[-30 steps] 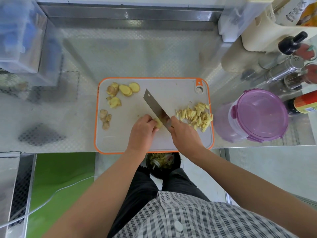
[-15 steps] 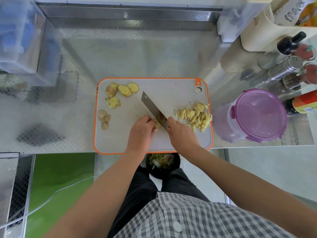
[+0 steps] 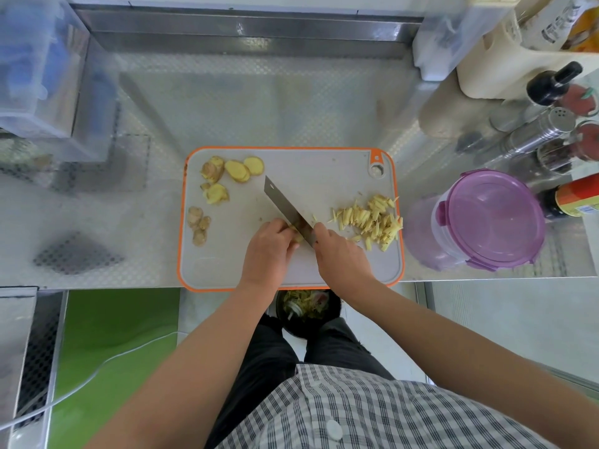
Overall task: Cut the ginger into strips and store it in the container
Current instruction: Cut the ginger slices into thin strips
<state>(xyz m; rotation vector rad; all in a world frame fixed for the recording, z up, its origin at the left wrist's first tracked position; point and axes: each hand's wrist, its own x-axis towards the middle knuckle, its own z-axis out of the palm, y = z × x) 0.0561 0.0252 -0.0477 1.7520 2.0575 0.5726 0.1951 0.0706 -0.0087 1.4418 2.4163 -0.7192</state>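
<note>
A grey cutting board (image 3: 324,170) with an orange rim lies on the steel counter. My right hand (image 3: 340,254) grips the handle of a cleaver (image 3: 285,205), whose blade slants up-left across the board. My left hand (image 3: 267,247), fingers curled, holds a small stack of ginger slices (image 3: 298,234) against the blade. A heap of ginger strips (image 3: 372,220) lies to the right of the blade. Uncut ginger slices (image 3: 238,170) and peel scraps (image 3: 197,225) sit on the board's left side. The purple-lidded container (image 3: 492,218) stands closed to the right of the board.
Bottles and shakers (image 3: 551,131) crowd the back right, beside a cream-coloured jug (image 3: 496,59). Clear plastic boxes (image 3: 35,66) stand at the back left. A black bin (image 3: 306,311) with scraps sits under the counter's front edge between my legs.
The cleaver and my right hand have shifted a little left along the ginger stack, and my left hand has stayed on the stack.
</note>
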